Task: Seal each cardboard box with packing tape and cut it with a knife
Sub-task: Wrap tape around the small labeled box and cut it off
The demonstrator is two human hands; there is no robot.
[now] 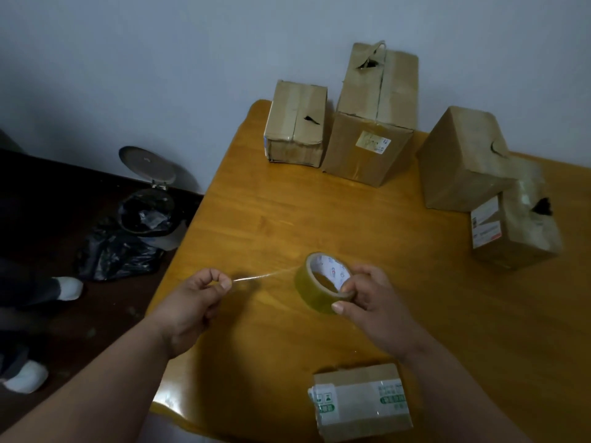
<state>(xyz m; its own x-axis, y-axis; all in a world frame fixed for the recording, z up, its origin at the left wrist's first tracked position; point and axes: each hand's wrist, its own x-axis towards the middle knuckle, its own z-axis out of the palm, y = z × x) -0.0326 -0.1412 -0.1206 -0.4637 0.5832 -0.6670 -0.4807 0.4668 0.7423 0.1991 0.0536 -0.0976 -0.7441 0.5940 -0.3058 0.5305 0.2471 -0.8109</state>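
My right hand (367, 302) grips a yellowish roll of packing tape (319, 282) above the wooden table (287, 212). My left hand (198, 295) pinches the free end of the tape, and a clear strip (265, 275) stretches between the hand and the roll. A small cardboard box (361, 401) with white labels lies at the table's near edge, below my hands. Several more cardboard boxes stand farther back: one at the back (295, 123), a tall one (374, 116) beside it, and two at the right (463, 158) (518, 222). No knife is in view.
On the dark floor to the left stands an open pedal bin (147, 199) with a black liner, and a black plastic bag (115, 251) lies beside it. Two feet in white slippers (67, 287) (25, 377) are at the left edge. A pale wall runs behind the table.
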